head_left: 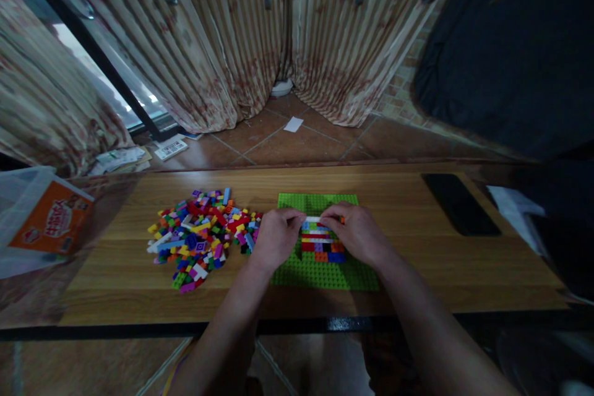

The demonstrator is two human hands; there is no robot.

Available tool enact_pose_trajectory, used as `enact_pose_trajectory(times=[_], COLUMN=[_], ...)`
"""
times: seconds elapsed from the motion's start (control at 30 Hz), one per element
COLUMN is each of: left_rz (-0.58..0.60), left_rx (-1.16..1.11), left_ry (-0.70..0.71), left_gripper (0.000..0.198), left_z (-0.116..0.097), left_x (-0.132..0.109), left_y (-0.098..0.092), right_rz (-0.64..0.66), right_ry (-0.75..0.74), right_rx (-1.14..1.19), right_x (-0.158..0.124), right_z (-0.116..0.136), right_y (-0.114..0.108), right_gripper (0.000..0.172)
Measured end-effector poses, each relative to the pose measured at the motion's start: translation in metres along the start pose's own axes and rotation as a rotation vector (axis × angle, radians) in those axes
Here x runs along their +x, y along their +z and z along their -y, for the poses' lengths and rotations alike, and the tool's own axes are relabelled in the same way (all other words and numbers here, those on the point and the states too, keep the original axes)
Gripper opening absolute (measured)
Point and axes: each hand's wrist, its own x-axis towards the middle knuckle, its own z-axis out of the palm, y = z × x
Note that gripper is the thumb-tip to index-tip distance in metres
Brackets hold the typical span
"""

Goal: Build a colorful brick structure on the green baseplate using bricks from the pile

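Note:
A green studded baseplate lies on the wooden table, and rows of coloured toy bricks are set on it: red, orange, blue, white and others. Across the far end of these rows runs a long white brick. My left hand pinches its left end between thumb and fingers. At the other end, the fingertips of my right hand are closed on the same brick. An orange brick shows partly behind the right fingers. Whether the white brick is fully seated on the studs cannot be made out.
Left of the plate spreads a heap of loose mixed bricks. A black phone-like slab lies on the table's right side. Beyond the left end stands a translucent bin with an orange label. Curtains hang behind the table.

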Motion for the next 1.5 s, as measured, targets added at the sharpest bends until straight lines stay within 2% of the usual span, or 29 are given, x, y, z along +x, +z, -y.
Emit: enact_pose_trajectory(times=[0.3,0.57,1.23,1.4,1.5], left_rz=[-0.063,-0.063,-0.056,-0.092,-0.063], left_rx=[-0.175,-0.243,-0.146,-0.077,-0.083], left_ry=[-0.137,-0.16,-0.109,-0.051,-0.024], left_gripper=[0.016,0.013,0.015,0.018,0.018], left_z=[0.0032,0.0096,0.0039,0.0018,0.003], left_x=[0.003,0.0044,0.0013,-0.0024,-0.0038], left_y=[0.0044,0.006,0.0062,0.0074,0.0064], right_rz=[-0.005,-0.003,0.016,-0.004,-0.005], right_ry=[-0.008,-0.026,0.004,0.007,0.001], right_rx=[0.004,0.017,0.043,0.022,0.021], right_x=[-0.0001,-0.0004,0.002,0.0002,-0.0008], right_z=[0.0011,0.0007,-0.0026,-0.0005,-0.0019], right_y=[0.0002,-0.0004,-0.0008,-0.0001,0.0007], right_gripper=[0.016,0.015,0.014,0.015,0.015])
